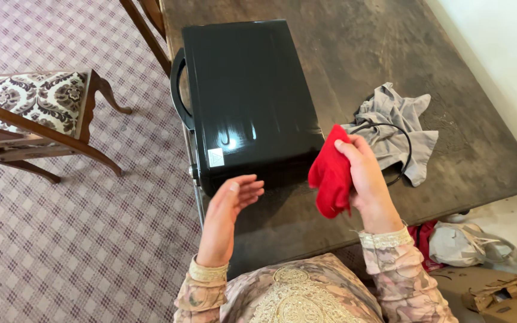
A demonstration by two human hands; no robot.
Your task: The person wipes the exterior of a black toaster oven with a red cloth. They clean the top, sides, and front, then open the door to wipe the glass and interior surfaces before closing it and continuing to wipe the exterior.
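Observation:
A glossy black oven-like appliance (246, 98) with a curved door handle on its left side stands on a dark wooden table (462, 173). My right hand (366, 179) grips a red cloth (330, 173), held just off the appliance's near right corner. Near the appliance's front left corner, my left hand (228, 209) hovers flat with its fingers apart and nothing in it. A crumpled grey cloth (396, 122) with a black cable looped over it lies on the table to the right of my right hand.
A wooden chair (43, 116) with a patterned seat stands on the checked carpet at left. Another chair's legs (148, 30) show at the table's far left corner. A grey bag (471, 245), red fabric and cardboard (504, 293) lie on the floor at lower right.

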